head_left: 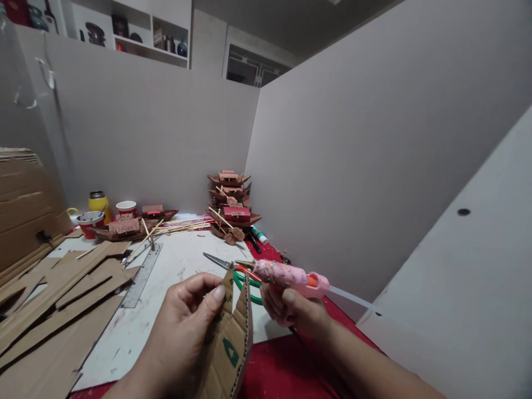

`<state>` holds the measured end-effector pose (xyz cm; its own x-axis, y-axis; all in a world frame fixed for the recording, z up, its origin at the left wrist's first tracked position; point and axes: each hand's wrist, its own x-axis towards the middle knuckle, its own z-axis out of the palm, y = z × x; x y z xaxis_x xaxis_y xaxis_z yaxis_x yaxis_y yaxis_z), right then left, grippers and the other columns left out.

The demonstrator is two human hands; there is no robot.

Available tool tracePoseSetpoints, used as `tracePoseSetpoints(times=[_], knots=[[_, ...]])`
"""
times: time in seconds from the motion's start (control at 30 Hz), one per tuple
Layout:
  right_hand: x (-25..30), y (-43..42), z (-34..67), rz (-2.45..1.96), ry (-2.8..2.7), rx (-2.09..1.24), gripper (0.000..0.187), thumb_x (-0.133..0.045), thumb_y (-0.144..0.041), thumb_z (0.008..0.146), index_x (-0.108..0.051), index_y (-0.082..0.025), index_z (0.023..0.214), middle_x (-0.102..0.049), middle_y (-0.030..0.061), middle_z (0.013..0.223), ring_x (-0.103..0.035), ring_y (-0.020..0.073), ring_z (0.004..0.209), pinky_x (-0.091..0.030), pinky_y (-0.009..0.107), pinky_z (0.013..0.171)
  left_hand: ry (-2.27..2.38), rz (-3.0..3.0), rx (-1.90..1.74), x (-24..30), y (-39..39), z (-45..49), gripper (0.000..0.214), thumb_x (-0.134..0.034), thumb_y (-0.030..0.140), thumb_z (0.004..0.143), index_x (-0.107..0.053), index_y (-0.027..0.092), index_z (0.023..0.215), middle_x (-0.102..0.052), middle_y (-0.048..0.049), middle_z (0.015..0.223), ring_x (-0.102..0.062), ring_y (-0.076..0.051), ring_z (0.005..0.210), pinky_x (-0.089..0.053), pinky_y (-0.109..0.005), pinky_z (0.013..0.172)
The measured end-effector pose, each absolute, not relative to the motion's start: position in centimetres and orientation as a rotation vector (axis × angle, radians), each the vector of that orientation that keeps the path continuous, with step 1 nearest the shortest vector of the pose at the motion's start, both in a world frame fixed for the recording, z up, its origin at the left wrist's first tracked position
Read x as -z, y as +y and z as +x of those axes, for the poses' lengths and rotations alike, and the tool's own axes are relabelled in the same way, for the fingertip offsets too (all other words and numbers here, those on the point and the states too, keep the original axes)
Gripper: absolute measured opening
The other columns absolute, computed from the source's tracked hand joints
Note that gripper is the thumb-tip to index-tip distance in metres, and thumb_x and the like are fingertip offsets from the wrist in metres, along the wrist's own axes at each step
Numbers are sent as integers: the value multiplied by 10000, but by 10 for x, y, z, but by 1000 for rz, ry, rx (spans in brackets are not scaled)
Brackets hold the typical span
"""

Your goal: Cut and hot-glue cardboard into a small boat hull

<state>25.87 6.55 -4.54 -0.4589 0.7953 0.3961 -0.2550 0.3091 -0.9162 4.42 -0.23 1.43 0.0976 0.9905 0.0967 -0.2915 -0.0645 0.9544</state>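
My left hand (183, 327) is closed on a folded cardboard piece (230, 338) with green print, held upright near the table's front edge; thumb and fingers pinch its top corner. My right hand (293, 310) grips a pink hot glue gun (291, 277) by its handle. The gun's nozzle points left, close to the top edge of the cardboard. A clear glue stick juts from the gun's back toward the right.
Scissors (236, 271) with green and red handles lie just behind the gun. Cardboard strips (62, 299) and a metal ruler (141, 277) cover the left of the white board. Stacked model boats (230, 202), sticks, cups (126, 208) and a yellow flask (98, 204) stand at the back wall.
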Motion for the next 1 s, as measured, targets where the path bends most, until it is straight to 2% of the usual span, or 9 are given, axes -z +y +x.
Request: tracePoseSetpoints(times=[0.07,0.1,0.23,0.37,0.53,0.7,0.9,1.0], knots=[[43,66,256,-411,-1467,-1396,361,-663,-527,770,-609,-186,666,-428,-48,452,-356,70,355,-250,202,342,910,1108,-1330,-14,-2,45,323,-795,450,644,-708,156,746,-667,-24,651,-570,-137,581,-454,-219,545],[42,67,255,-384,-1410,-1430,399,-671,-546,759,-578,-180,629,-452,-42,476,-367,62,357,-248,192,336,921,1106,-1337,-14,-2,45,324,-795,453,643,-710,159,749,-665,-21,646,-567,-136,573,-452,-218,539],[32,68,253,-349,-1323,-1544,474,-645,-616,755,-588,-156,655,-543,-27,579,-383,30,338,-283,168,326,948,1067,-1311,-16,-1,43,361,-832,467,565,-703,162,707,-647,-10,600,-556,-132,539,-441,-214,505],[23,69,251,-340,-1255,-1594,442,-668,-576,756,-586,-149,670,-583,-23,648,-384,20,345,-348,166,334,1026,1082,-1320,-19,-1,44,368,-847,456,544,-713,161,720,-636,-3,585,-547,-129,522,-442,-215,494],[24,69,252,-526,-1293,-1545,392,-770,-477,665,-583,-136,615,-493,-51,498,-392,40,360,-343,171,347,1147,1064,-1364,-14,-2,47,373,-849,441,553,-720,172,777,-647,5,604,-568,-141,536,-457,-217,503],[25,67,254,-728,-1386,-1478,421,-752,-504,668,-532,-168,538,-472,-44,424,-404,63,359,-287,183,330,1164,1081,-1271,-6,8,39,440,-864,446,538,-726,178,858,-700,-20,695,-605,-157,595,-484,-213,535],[15,61,253,-804,-1519,-1437,420,-735,-514,687,-536,-169,553,-458,-63,425,-389,50,355,-282,165,322,1200,1093,-1230,-3,12,34,474,-878,463,493,-731,187,849,-713,-27,725,-628,-182,607,-498,-227,524],[9,56,254,-667,-1617,-1387,299,-710,-464,748,-645,-173,727,-524,-57,510,-377,46,386,-270,161,331,1220,1099,-1288,-6,6,40,446,-859,468,534,-732,187,856,-705,-19,702,-600,-160,563,-471,-214,494]])
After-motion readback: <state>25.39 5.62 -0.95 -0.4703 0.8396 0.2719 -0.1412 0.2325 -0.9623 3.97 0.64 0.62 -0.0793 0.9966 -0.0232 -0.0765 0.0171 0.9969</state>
